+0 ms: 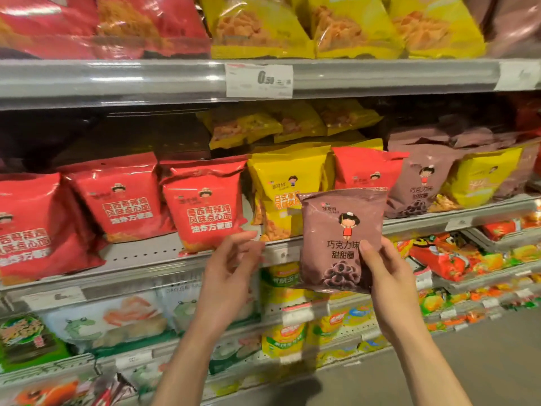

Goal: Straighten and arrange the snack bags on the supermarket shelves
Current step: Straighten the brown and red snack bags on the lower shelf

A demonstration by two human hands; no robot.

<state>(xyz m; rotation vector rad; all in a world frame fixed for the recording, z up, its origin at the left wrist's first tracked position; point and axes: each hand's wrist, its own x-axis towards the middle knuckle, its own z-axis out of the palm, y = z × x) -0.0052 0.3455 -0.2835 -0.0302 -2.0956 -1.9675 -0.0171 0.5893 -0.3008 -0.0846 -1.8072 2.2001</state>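
My right hand [380, 271] grips a brown chocolate snack bag [333, 238] by its right edge and holds it upright in front of the middle shelf [146, 259]. My left hand [231, 265] hovers open, fingers apart, just left of that bag and below a red snack bag [205, 206]. On the middle shelf stand red bags [123, 197] at the left, a yellow bag [281, 189] in the centre, another red bag [366, 168] behind the held one, then brown bags [415, 186] and a yellow bag [480, 177] at the right.
The top shelf carries red bags [117, 22] and yellow bags [336, 24], with a price tag [259, 80] on its rail. Lower shelves hold white frog-print bags [117, 320], yellow bags [284, 338] and orange-red bags [450, 253]. Grey floor [483, 361] lies at the lower right.
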